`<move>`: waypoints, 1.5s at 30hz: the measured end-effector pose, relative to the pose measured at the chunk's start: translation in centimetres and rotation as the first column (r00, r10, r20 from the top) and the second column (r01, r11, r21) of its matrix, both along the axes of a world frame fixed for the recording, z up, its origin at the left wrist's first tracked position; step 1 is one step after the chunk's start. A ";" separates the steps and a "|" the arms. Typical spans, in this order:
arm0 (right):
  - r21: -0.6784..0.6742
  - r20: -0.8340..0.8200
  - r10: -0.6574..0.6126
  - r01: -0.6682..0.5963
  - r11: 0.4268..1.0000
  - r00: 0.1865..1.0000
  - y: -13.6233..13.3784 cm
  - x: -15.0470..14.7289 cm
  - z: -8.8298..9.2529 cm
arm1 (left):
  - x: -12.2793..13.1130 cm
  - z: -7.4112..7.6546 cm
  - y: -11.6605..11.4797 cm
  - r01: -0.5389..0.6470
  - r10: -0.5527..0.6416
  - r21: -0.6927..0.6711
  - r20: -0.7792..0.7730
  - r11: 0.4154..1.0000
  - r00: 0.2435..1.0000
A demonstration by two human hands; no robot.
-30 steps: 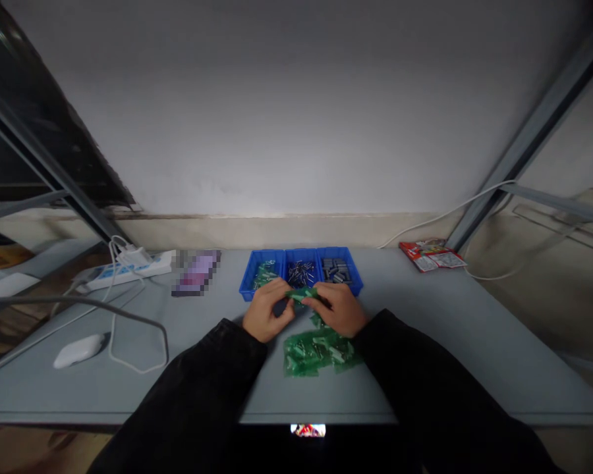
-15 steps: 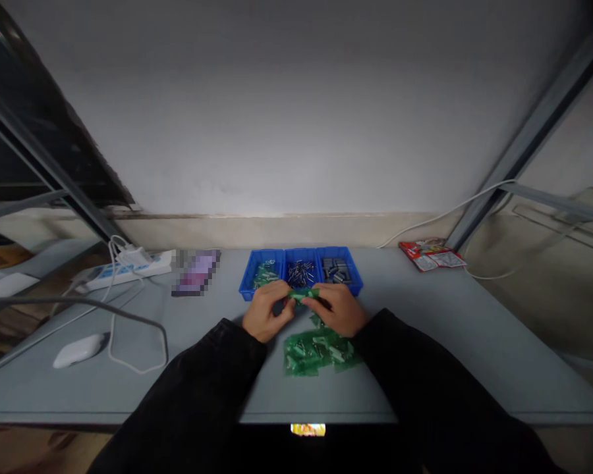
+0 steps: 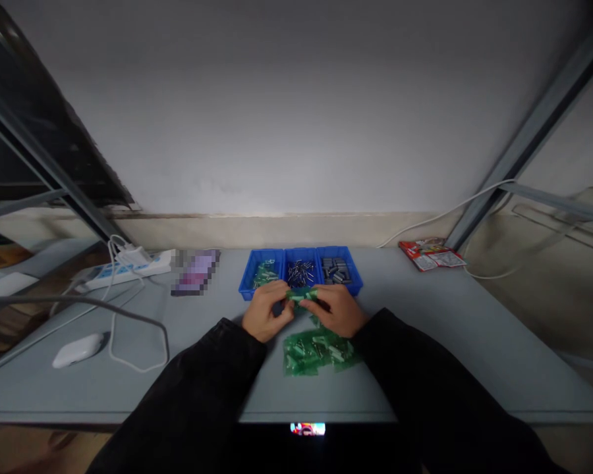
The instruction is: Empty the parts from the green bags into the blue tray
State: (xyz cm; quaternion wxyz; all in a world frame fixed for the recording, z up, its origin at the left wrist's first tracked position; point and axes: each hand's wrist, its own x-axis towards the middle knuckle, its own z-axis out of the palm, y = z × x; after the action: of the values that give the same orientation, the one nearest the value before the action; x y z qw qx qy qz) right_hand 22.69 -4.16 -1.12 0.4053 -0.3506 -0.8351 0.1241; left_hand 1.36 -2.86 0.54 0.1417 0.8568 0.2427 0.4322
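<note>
My left hand (image 3: 265, 311) and my right hand (image 3: 338, 311) meet at the middle of the table, both pinching a small green plastic packet (image 3: 301, 295) between their fingers. Just below my hands lies a heap of similar green packets (image 3: 319, 352), with small dark parts showing through them. Behind my fingertips stands a blue three-compartment tray (image 3: 271, 253). Its left compartment has green pieces (image 3: 264, 274), the middle one has metal pins (image 3: 300, 273), and the right one has grey blocks (image 3: 336, 270).
A white power strip (image 3: 128, 268) with tangled cables and a white mouse (image 3: 78, 349) are on the left. A pixelated phone (image 3: 196, 272) lies left of the tray. Red-and-white packets (image 3: 431, 255) are at the back right, beneath a metal frame.
My hands have barely moved. The right hand has shifted slightly left, and the green packet between them sits a little further left.
</note>
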 end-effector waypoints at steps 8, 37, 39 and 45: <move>-0.007 0.002 -0.001 0.001 1.000 1.000 0.1 0.0 -0.1 | 0.0 0.2 -0.2 0.015 -0.016 -0.039 -0.035 0.999 0.999; -0.116 -0.058 0.049 -0.055 0.992 0.997 0.2 -0.2 0.1 | 0.2 -0.2 0.0 0.005 -0.016 -0.083 -0.129 0.997 0.992; -0.127 -0.079 0.033 -0.043 0.991 0.996 0.0 -0.4 0.2 | 0.2 -0.2 0.0 -0.011 0.005 -0.058 -0.115 0.998 0.993; -0.136 -0.126 0.028 -0.045 0.990 0.992 0.0 -0.4 0.6 | 0.0 -0.4 0.4 -0.044 0.040 -0.039 -0.089 0.998 0.995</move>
State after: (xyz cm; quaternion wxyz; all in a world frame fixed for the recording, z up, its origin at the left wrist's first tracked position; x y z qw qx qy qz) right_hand 22.33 -4.13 -0.54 0.4284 -0.3544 -0.8040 0.2107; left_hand 1.38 -2.49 0.13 0.1392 0.8668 0.2754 0.3917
